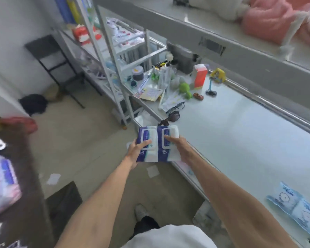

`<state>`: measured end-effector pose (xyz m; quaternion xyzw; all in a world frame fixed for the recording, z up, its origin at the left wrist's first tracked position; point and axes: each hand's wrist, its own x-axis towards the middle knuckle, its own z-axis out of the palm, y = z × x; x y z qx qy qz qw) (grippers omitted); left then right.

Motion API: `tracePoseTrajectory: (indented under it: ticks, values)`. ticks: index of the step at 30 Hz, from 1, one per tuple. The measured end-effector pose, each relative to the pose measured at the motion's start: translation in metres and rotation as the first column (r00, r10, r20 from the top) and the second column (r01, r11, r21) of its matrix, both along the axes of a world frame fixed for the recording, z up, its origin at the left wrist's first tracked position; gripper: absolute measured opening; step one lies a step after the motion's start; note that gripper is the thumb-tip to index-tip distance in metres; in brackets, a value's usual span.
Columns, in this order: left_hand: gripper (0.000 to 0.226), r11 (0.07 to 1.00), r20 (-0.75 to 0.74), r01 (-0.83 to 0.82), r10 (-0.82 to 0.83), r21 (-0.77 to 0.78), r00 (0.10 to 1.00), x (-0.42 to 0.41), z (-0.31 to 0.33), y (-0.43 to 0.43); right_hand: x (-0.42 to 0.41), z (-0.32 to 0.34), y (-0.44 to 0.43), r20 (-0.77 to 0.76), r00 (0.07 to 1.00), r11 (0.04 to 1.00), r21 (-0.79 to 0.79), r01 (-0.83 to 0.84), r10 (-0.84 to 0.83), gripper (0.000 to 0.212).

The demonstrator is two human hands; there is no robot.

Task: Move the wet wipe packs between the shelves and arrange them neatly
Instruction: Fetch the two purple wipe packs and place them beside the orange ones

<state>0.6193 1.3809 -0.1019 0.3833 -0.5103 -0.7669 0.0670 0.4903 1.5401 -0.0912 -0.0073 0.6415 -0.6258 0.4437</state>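
2 wet wipe packs with purple and white wrappers are held side by side at the front edge of a wide white shelf (231,133), their long sides touching and their white flip lids facing up. The left hand (135,151) grips the left pack (145,135) from its outer side, with the thumb across the lid and the other fingers tucked beneath, out of sight. The right hand (177,145) holds the right pack (170,132) the same way, with 1 digit stretched over the lid and the rest wrapped under. The left pack hangs over the floor (89,140). The right one reaches over the shelf's edge, though whether it rests on the surface cannot be told.

Just beyond the packs lie dark sunglasses (174,116) and, past them, black-rimmed glasses (176,106). Farther along the shelf stands a jumble of small goods – a green toy (184,88), a small toy car (198,96) and an orange box (200,76). Well apart from the hands, low on the right, pale blue packs (293,204) lie flat on the same shelf. A higher shelf carries a pink bundle (276,20), and a dark folding chair (48,56) stands by the far wall.
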Motion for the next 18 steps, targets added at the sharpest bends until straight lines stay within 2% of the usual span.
tracePoseTrajectory:
  ticks: [5, 7, 9, 13, 18]
  values:
    - [0.046, 0.976, 0.044, -0.219, 0.218, 0.008, 0.975, 0.060, -0.009, -0.079, 0.030, 0.008, -0.111, -0.039, 0.977, 0.977, 0.023, -0.211, 0.211, 0.044]
    - [0.043, 0.955, 0.053, -0.296, 0.295, 0.008, 0.954, 0.077, -0.011, -0.110, 0.042, 0.009, -0.149, -0.033, 0.964, 0.963, 0.051, -0.263, 0.265, 0.029]
    - [0.043, 0.946, 0.071, -0.324, 0.323, 0.002, 0.944, 0.090, -0.012, -0.139, 0.050, 0.009, -0.183, 0.006, 0.950, 0.949, 0.047, -0.311, 0.312, 0.016]
    - [0.048, 0.922, 0.078, -0.383, 0.386, -0.052, 0.919, 0.109, -0.014, -0.186, 0.066, 0.008, -0.239, 0.039, 0.933, 0.932, 0.048, -0.360, 0.358, 0.012]
    - [0.042, 0.889, 0.087, -0.451, 0.456, -0.078, 0.885, 0.128, -0.022, -0.235, 0.076, 0.007, -0.302, 0.025, 0.903, 0.901, 0.068, -0.429, 0.428, 0.010]
